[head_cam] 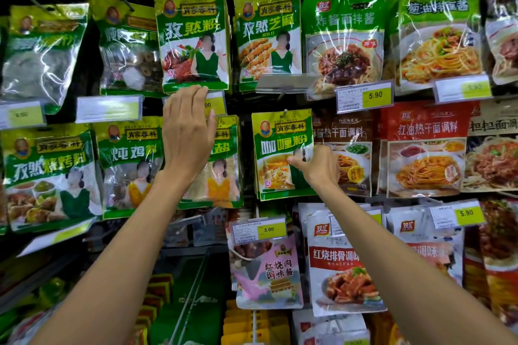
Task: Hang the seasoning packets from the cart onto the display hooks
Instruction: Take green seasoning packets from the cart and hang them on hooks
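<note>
A green and yellow curry powder packet [276, 145] hangs on a display hook [285, 112] in the middle row. My right hand [318, 166] pinches this packet at its right side, thumb on the front. My left hand [188, 131] is raised flat with straight fingers in front of the neighbouring green salt packet [224, 165]; its fingertips reach the bottom edge of the cumin powder packet [193, 39] in the row above. It holds nothing. The cart is out of sight.
Rows of hanging seasoning and noodle sauce packets fill the wall, with yellow price tags [375, 96] on the hook ends. A pink braised-meat sauce packet [269, 274] and a white rib seasoning packet [344, 274] hang below. Lower shelves hold boxed goods [244, 325].
</note>
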A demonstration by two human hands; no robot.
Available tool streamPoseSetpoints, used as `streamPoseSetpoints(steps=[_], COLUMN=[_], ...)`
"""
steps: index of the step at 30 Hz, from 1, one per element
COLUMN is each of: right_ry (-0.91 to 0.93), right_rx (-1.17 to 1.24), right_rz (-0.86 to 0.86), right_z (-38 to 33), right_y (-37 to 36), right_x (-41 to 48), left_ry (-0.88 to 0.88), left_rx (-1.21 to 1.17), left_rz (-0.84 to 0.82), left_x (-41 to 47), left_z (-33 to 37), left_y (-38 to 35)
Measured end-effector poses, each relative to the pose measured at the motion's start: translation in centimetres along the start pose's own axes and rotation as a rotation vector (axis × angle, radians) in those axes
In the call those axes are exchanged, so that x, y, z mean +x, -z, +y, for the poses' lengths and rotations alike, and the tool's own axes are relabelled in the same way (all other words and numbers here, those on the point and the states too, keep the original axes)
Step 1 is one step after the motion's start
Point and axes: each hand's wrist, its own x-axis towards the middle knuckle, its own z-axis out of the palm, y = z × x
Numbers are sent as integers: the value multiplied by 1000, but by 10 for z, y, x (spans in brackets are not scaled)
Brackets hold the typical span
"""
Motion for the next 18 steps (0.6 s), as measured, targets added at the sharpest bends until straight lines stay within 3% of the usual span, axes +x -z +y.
streamPoseSetpoints(steps=[4,7,11,13,18], right_ry=[65,106,168,136,-137], right_rx=[29,92,174,143,-12], right_rz=[-3,39,145,186,311], right_z=[9,22,62,98,224], right_y=[3,17,63,93,181], right_x=[0,-10,-44,-69,-155], left_ry=[15,-4,-48,-3,173], left_rx=[-25,-73,-375,-600,-1129], left_rz=[-9,89,83,-53,-622], left_x=[-2,-9,-45,-74,-158], left_z=[5,22,89,142,293], left_y=[3,7,5,0,-12])
